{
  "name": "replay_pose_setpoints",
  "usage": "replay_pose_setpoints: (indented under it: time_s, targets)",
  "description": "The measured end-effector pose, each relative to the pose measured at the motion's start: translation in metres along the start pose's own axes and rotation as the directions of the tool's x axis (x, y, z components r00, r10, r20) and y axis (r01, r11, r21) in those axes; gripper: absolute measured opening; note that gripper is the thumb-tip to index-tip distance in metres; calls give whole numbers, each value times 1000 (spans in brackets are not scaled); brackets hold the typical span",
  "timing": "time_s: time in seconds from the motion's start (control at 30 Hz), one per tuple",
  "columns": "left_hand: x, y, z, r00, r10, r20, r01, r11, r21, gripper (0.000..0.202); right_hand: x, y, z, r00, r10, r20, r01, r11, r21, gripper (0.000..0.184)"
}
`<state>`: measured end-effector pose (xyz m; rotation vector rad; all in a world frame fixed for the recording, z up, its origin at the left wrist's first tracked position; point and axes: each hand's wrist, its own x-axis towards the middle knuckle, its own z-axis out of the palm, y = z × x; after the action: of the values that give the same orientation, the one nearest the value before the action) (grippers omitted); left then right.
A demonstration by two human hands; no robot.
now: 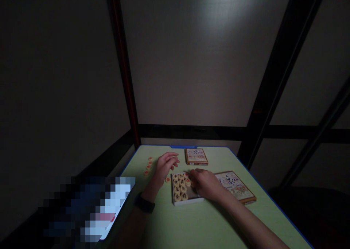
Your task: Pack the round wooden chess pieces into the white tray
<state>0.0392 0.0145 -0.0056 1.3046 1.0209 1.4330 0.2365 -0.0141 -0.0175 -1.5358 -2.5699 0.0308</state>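
An open white-edged box [188, 202] of Chinese chess pieces lies on the table, its left part filled with round wooden pieces with black characters [179, 187]. Two pieces with red characters [187, 182] sit beside those. My right hand [203, 181] reaches over the box's upper right, fingers bent down and closed around a Chinese chess piece that they mostly hide. Left of the box, my left hand [165, 165] hovers open with loosely curved fingers and nothing in them. Just below its fingers lies a loose red-character piece [167, 179].
Several red-character pieces [148, 166] form a line at the table's left. A closed printed box [197, 156] lies behind the open one, and a larger printed lid or box [236, 187] to the right. A lit screen [117, 201], partly pixelated, stands at the left edge of the green table [175, 227].
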Motion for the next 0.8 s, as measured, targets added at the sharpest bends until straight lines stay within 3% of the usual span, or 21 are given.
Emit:
replay_pose_setpoints:
  time_s: [0.13, 0.2, 0.27, 0.33, 0.37, 0.43, 0.53, 0.63, 0.8]
  targets:
    - [5, 0, -8, 999, 39, 14, -40, 995, 88, 29, -1, 0, -4, 1000, -5, 16, 4, 999, 43, 34]
    - [9, 0, -19, 997, 69, 36, -76, 961, 264, 24, -1, 0, -7, 1000, -8, 12, 7, 996, 84, 34]
    - [11, -1, -33, 991, 84, 101, -125, 827, 548, 18, -2, 1, -10, 1000, -2, 6, 1, 991, 135, 33]
    - [8, -4, -47, 976, 41, 216, -196, 606, 771, 19, -1, 3, -11, 1000, 3, 3, -4, 983, 185, 32]
    - [6, -7, -52, 965, -1, 263, -225, 511, 829, 22, -1, 4, -11, 1000, 3, 0, -3, 978, 207, 32]
    - [0, -15, -60, 940, -69, 335, -281, 404, 871, 27, -1, 5, -11, 1000, -4, -15, 7, 971, 240, 33]
    - [-5, -29, -64, 913, -104, 394, -329, 381, 864, 22, 0, 5, -11, 999, -7, -41, 18, 965, 260, 28]
    - [-6, -37, -62, 913, -131, 387, -311, 391, 866, 17, 1, 5, -11, 998, -8, -56, 23, 965, 262, 26]
    - [-3, -30, -72, 921, -136, 366, -274, 441, 855, 22, 1, 6, -12, 998, -16, -66, 33, 963, 266, 26]
